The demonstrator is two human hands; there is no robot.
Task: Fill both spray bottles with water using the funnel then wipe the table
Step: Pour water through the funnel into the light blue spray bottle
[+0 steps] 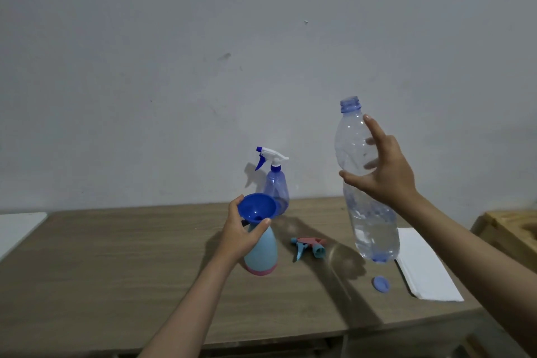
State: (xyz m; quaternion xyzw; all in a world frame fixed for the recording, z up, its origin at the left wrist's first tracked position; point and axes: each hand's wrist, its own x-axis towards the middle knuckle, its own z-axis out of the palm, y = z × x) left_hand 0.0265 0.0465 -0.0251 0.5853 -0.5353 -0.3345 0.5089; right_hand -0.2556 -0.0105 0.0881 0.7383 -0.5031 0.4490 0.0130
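Two spray bottles: light-blue bottle [261, 250] upright on table [116, 264], head off; purple bottle [276, 186] upright just behind it, by the wall, trigger head on.
Landmark: light-blue bottle, all places below relative to it.
Funnel [257, 208]: blue, seated in its open neck.
Left hand [241, 231]: wrapped around its neck just under funnel, thumb across front.
Water bottle [363, 183]: clear plastic, uncapped, to its right, raised off table, roughly upright with mouth up, water in lower part only.
Right hand [383, 168]: grasping water bottle at mid-body, fingers spread round it.
Loose spray head [309, 245]: pink and blue, lying on table just to its right.
Cap [381, 283]: blue, flat on table, further right and nearer.
White cloth [424, 267]: folded, far right on table, beside cap.
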